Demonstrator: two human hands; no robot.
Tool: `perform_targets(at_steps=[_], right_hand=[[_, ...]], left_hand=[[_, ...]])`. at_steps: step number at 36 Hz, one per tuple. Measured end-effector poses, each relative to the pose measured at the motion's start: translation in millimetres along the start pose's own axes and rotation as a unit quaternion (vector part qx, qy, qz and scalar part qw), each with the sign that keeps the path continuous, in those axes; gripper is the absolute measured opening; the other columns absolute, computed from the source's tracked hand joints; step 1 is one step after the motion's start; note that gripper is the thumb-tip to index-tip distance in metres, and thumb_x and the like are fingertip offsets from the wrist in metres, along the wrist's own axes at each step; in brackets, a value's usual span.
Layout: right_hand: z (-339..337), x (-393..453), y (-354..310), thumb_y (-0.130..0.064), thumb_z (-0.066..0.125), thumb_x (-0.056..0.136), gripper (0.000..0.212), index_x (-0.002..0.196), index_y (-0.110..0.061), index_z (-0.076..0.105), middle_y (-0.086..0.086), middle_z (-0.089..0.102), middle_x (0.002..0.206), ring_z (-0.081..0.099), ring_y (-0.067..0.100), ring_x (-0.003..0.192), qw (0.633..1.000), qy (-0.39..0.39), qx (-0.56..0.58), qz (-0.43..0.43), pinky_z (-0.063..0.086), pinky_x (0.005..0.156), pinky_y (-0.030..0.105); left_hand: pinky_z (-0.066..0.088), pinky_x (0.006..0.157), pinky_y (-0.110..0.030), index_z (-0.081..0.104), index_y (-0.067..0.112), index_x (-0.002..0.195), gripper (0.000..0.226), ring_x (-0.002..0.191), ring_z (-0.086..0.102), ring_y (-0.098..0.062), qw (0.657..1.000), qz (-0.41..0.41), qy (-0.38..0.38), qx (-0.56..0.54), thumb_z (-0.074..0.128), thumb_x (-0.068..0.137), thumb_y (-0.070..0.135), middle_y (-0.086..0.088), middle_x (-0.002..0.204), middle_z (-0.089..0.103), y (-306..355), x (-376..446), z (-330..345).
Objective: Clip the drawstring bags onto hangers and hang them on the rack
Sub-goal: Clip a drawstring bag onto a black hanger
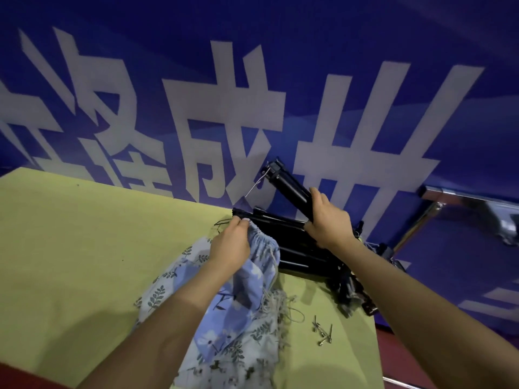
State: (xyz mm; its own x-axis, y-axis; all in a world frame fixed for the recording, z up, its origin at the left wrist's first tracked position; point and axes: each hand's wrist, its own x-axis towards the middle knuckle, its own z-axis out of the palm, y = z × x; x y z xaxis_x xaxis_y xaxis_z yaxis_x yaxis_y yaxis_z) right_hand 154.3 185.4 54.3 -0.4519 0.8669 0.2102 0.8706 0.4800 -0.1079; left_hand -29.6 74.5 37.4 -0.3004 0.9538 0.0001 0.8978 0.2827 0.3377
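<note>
While the yellow-green table [84, 248] was seen from above, both bare hands were held out over its far right part. The gathered top edge of a blue floral drawstring bag [262, 249] was pinched by the left hand [231, 247], its fingers and thumb curled round the ruffled fabric, right beside the end of a black hanger [269, 220] in the pile. The rest of that bag was draped down over a heap of similar floral bags [224, 341] that was spread across the table towards the near edge, with pale cords trailing from it. A second black hanger [289, 186] was gripped near its lower end by the right hand [327, 220], fingers wrapped round the bar, and it was tilted upward and away, a thin metal wire showing at its raised end. Below it, a pile of black hangers [309, 256] was lying on the table's right side, touching the held bag. A few small metal clips [321, 331] were scattered near the right edge. A blue banner with large white characters [224, 108] was stretched behind the table, and part of a shiny metal rack [460, 197] was visible at the far right.
</note>
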Motion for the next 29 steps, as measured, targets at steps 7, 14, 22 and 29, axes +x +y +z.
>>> perform_targets(at_steps=[7, 14, 22, 29], right_hand=[[-17, -22, 6, -0.022, 0.062, 0.080, 0.049, 0.116, -0.016, 0.029, 0.006, 0.059, 0.102, 0.056, 0.028, 0.073, 0.999, -0.026, 0.038, -0.006, 0.035, 0.054, 0.031], [-16, -43, 3, -0.031, 0.060, 0.083, 0.055, 0.128, -0.018, 0.031, 0.006, 0.064, 0.105, 0.062, 0.032, 0.087, 0.997, -0.025, 0.043, -0.054, 0.034, 0.059, 0.032], [-9, -56, 0, -0.030, 0.063, 0.082, 0.060, 0.133, -0.021, 0.033, 0.005, 0.065, 0.114, 0.064, 0.030, 0.097, 0.984, -0.018, 0.163, -0.076, 0.044, 0.068, 0.034], [-14, -64, 6, -0.026, 0.063, 0.082, 0.065, 0.137, -0.023, 0.029, 0.003, 0.064, 0.116, 0.064, 0.027, 0.095, 0.980, -0.028, 0.193, -0.029, 0.049, 0.070, 0.034]], left_hand=[[0.041, 0.068, -0.038, 0.039, 0.007, 0.134, 0.042, 0.094, 0.056, -0.036, 0.997, -0.034, 0.050, -0.040, 0.046, 0.093, 0.004, -0.013, 0.131, 0.040, 15, -9, -14], [0.040, 0.063, -0.041, 0.028, 0.015, 0.146, 0.057, 0.080, 0.054, -0.030, 0.996, 0.074, 0.022, -0.033, 0.041, 0.092, 0.000, -0.007, 0.122, 0.039, 32, -18, -7], [0.049, 0.074, -0.052, 0.039, 0.013, 0.138, 0.050, 0.090, 0.055, -0.037, 0.990, 0.135, -0.003, -0.048, 0.038, 0.091, -0.003, -0.004, 0.127, 0.039, 38, -16, 3], [0.050, 0.078, -0.052, 0.034, 0.017, 0.138, 0.049, 0.095, 0.057, -0.035, 0.981, 0.131, 0.056, -0.128, 0.039, 0.093, -0.003, -0.007, 0.132, 0.040, 28, -29, -2]])
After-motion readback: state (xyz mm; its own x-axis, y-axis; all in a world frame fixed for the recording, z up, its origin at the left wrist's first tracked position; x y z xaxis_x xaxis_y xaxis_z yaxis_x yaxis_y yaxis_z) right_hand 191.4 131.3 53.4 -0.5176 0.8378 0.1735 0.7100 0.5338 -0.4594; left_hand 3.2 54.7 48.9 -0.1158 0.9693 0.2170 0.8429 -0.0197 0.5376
